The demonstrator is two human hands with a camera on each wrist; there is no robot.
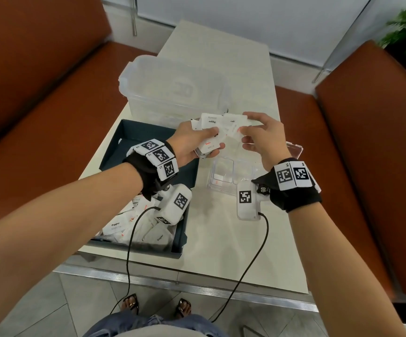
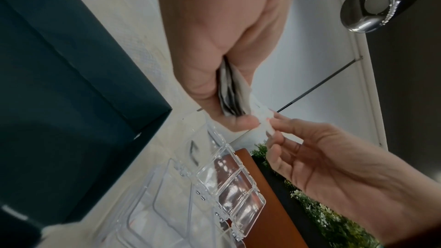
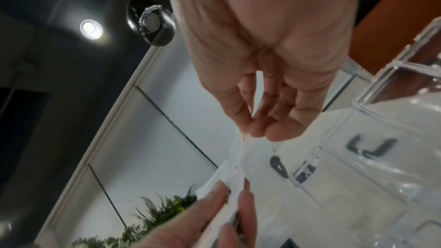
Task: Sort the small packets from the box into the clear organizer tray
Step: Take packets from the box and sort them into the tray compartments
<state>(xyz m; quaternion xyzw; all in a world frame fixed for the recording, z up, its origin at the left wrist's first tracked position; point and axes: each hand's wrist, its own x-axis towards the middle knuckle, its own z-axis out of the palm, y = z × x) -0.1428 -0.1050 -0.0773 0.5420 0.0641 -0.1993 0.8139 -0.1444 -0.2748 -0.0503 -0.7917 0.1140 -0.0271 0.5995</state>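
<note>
The left hand [image 1: 192, 144] holds a fanned stack of small white packets [image 1: 209, 132], its grip closed round them with the thumb on top and the fingers underneath; the packets are flat paper squares printed "Pepper" in black and "Salt" in red. The right hand [image 1: 264, 139] meets the stack from the other side, its thumb and fingertips pinching the edge of one thin white packet [image 2: 264, 120] that sticks out of the left grip; a small red mark shows on that packet in the right wrist view. Directly beneath both grips, on the pale surface [image 1: 221, 239], lies the clear organizer tray [image 1: 224, 173], a see-through plastic case with divided compartments and a hinged lid lying open. Below and behind the left grip sits the dark blue box [image 1: 136, 132], with more white packets [image 1: 134, 227] heaped at its near end, some reading "Pepper" and "Sugar". Beyond the grips stands a large translucent storage bin [image 1: 172, 86].
</note>
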